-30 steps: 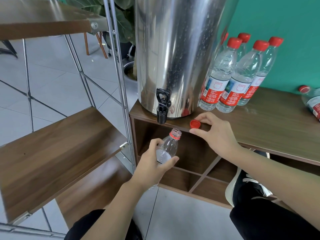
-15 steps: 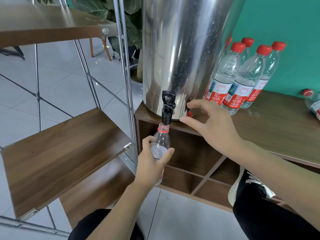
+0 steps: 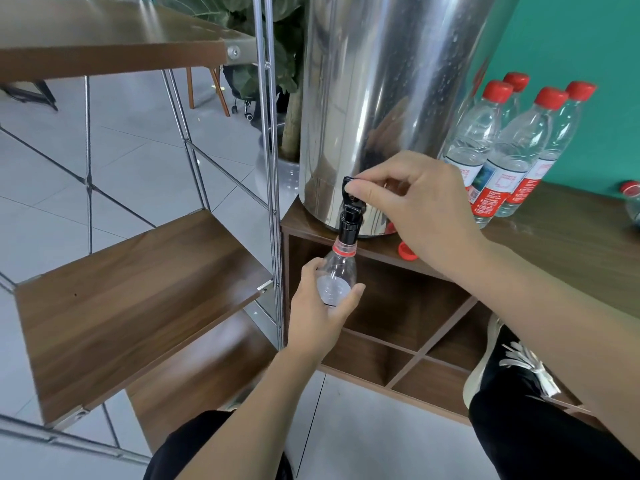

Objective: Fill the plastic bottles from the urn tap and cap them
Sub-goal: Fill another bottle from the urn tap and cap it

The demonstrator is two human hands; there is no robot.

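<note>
You are facing a dark wood-grain cabinet top [image 3: 561, 244] set against a flat teal wall [image 3: 568, 39], with open cubby compartments below it and pale grey floor tiles [image 3: 114, 150] underfoot. Left of your hands runs a chrome-tube rack [image 3: 266, 133] carrying brown laminate shelves [image 3: 138, 289], and a leafy potted plant [image 3: 277, 64] stands behind it.

Your left hand [image 3: 320, 315] wraps its thumb and fingers around the lower body of a clear, ribbed plastic bottle [image 3: 337, 278], holding it upright. The bottle's uncapped mouth, ringed by a red collar, sits straight under the spout of the black tap [image 3: 351, 216], touching or nearly touching it; which of the two cannot be told.

Just above that grip, your right hand [image 3: 415, 206] pinches the black tap lever between thumb and forefinger, the other fingers curled. The tap juts from the base of a tall, mirror-bright steel urn [image 3: 381, 98] speckled with droplets.

Below your right wrist, a loose red cap [image 3: 406, 251] lies on the cabinet edge, partly hidden. Beyond your right hand, four capped bottles [image 3: 505, 147] with red-and-white labels stand clustered just beside the urn. Another capped bottle [image 3: 632, 199] shows at the far right edge.
</note>
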